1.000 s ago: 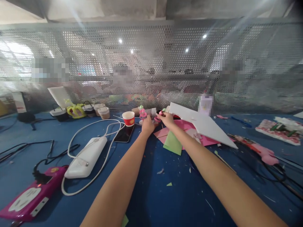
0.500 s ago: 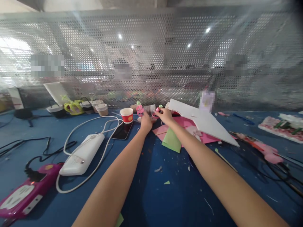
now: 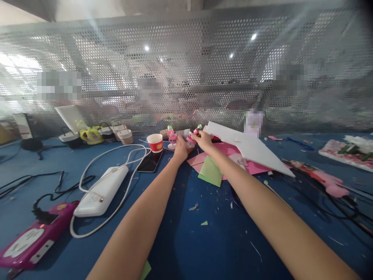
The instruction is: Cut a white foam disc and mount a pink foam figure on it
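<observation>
Both arms reach forward to two small pink spiral paper ornaments with green tops. One pink spiral ornament (image 3: 171,137) stands on a pale round base, just left of my left hand (image 3: 181,151). My left hand curls around the pale base (image 3: 190,144) of the second ornament. My right hand (image 3: 205,141) pinches the second pink spiral ornament (image 3: 191,138) from the right, just below its green top (image 3: 199,127). The fingertips partly hide this piece. Behind the hands lies a grey-white roll (image 3: 183,133).
A red-and-white paper cup (image 3: 155,143) stands on a phone (image 3: 148,163) to the left. Nearby are a white power bank (image 3: 101,190) with a looped cable and a purple device (image 3: 37,233). White board (image 3: 247,144) overlaps pink and green paper (image 3: 210,172) at right. A glue gun (image 3: 323,181) lies farther right.
The second ornament's spiral and green top show more clearly between my hands. My right hand has shifted slightly; the left stays at the base. The view has moved a little.
</observation>
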Demonstrator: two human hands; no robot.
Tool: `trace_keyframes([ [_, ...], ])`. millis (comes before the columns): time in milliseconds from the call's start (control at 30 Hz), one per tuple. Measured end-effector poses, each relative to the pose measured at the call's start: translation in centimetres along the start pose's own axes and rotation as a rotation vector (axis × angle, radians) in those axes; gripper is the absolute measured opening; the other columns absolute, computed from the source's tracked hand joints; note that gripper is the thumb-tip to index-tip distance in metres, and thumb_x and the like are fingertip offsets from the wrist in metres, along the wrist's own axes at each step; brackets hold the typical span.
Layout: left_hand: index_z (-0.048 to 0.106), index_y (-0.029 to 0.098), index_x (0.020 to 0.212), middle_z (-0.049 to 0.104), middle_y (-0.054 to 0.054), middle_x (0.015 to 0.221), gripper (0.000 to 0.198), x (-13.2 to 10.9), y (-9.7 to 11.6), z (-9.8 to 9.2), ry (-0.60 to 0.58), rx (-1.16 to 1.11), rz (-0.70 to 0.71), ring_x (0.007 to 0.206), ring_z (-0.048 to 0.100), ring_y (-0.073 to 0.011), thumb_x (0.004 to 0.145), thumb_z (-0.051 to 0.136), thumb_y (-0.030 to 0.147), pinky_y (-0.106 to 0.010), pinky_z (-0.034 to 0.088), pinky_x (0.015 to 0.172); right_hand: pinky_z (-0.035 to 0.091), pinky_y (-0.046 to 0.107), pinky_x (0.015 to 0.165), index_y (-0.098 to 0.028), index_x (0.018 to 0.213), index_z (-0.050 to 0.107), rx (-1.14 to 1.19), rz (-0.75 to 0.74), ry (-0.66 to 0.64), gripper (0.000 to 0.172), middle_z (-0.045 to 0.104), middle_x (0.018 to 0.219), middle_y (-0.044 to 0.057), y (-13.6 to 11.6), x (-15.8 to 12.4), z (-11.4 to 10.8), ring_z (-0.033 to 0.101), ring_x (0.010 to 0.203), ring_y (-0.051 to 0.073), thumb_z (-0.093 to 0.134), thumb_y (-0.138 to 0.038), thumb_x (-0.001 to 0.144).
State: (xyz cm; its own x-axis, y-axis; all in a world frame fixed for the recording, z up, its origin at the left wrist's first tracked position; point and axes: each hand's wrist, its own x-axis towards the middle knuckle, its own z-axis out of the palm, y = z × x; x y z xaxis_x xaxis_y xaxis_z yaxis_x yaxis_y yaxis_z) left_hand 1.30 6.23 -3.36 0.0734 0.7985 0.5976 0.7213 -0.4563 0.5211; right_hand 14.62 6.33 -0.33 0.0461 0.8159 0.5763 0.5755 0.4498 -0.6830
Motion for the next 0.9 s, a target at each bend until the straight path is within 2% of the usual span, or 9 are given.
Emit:
trace_keyframes([
  [167, 0.039, 0.012, 0.123, 0.063, -0.016, 0.108, 0.075, -0.7, 1.6, -1.2, 0.014, -0.146, 0.034, 0.102, 0.061, -0.0292, 0.059, 0.077, 0.017, -0.044, 0.048, 0.086, 0.042, 0.027, 0.066, -0.019, 0.066, 0.056, 0.013, -0.026, 0.036, 0.041, 0.068, 0.070, 0.006, -2.4, 0.0, -2.1, 0.061, 0.069, 0.018, 0.048, -0.055, 0.083],
  [300, 0.030, 0.014, 0.136, 0.066, -0.014, 0.110, 0.086, -3.0, 3.7, -2.8, -0.084, -0.217, 0.015, 0.095, 0.064, -0.0264, 0.063, 0.075, 0.022, -0.044, 0.050, 0.084, 0.041, 0.026, 0.061, -0.019, 0.064, 0.058, 0.026, -0.036, 0.024, 0.040, 0.067, 0.067, 0.005, -4.4, -1.2, -4.2, 0.061, 0.067, 0.018, 0.052, -0.054, 0.081],
  [467, 0.027, 0.015, 0.141, 0.067, -0.014, 0.109, 0.091, -7.4, 5.9, -5.6, -0.242, -0.369, -0.017, 0.084, 0.066, -0.0208, 0.065, 0.075, 0.024, -0.037, 0.053, 0.076, 0.039, 0.026, 0.057, -0.018, 0.066, 0.063, 0.043, -0.036, -0.089, 0.036, 0.067, 0.065, 0.004, -6.1, -4.7, -6.6, 0.060, 0.064, 0.017, 0.059, -0.053, 0.076],
  [567, 0.032, 0.017, 0.140, 0.067, -0.013, 0.109, 0.085, -9.8, 6.8, -6.9, -0.309, -0.461, -0.059, 0.082, 0.066, -0.0197, 0.066, 0.075, 0.026, -0.037, 0.054, 0.076, 0.040, 0.026, 0.057, -0.017, 0.067, 0.063, 0.074, -0.031, -0.140, 0.039, 0.066, 0.067, 0.004, -6.9, -7.3, -7.7, 0.060, 0.064, 0.016, 0.058, -0.056, 0.076],
  [633, 0.037, 0.017, 0.136, 0.067, -0.013, 0.108, 0.079, -11.1, 7.1, -7.6, -0.342, -0.499, -0.052, 0.087, 0.065, -0.0200, 0.067, 0.074, 0.027, -0.038, 0.053, 0.080, 0.042, 0.026, 0.058, -0.017, 0.069, 0.062, 0.095, -0.030, -0.163, 0.042, 0.067, 0.070, 0.005, -7.3, -9.1, -8.2, 0.060, 0.066, 0.016, 0.056, -0.058, 0.077],
  [767, 0.041, 0.016, 0.131, 0.066, -0.013, 0.107, 0.074, -12.5, 7.5, -8.2, -0.404, -0.471, -0.015, 0.089, 0.064, -0.0195, 0.066, 0.075, 0.028, -0.038, 0.054, 0.081, 0.047, 0.029, 0.067, -0.017, 0.077, 0.063, 0.152, -0.037, -0.153, 0.043, 0.068, 0.086, 0.008, -7.6, -12.2, -8.8, 0.062, 0.080, 0.020, 0.058, -0.060, 0.075],
  [900, 0.046, 0.017, 0.126, 0.066, -0.011, 0.108, 0.067, -12.8, 7.6, -8.4, -0.433, -0.451, 0.020, 0.090, 0.065, -0.0189, 0.067, 0.075, 0.025, -0.037, 0.055, 0.081, 0.049, 0.033, 0.073, -0.018, 0.085, 0.061, 0.253, 0.016, -0.140, 0.041, 0.066, 0.093, 0.008, -7.5, -14.0, -9.4, 0.062, 0.086, 0.021, 0.065, -0.056, 0.070],
])
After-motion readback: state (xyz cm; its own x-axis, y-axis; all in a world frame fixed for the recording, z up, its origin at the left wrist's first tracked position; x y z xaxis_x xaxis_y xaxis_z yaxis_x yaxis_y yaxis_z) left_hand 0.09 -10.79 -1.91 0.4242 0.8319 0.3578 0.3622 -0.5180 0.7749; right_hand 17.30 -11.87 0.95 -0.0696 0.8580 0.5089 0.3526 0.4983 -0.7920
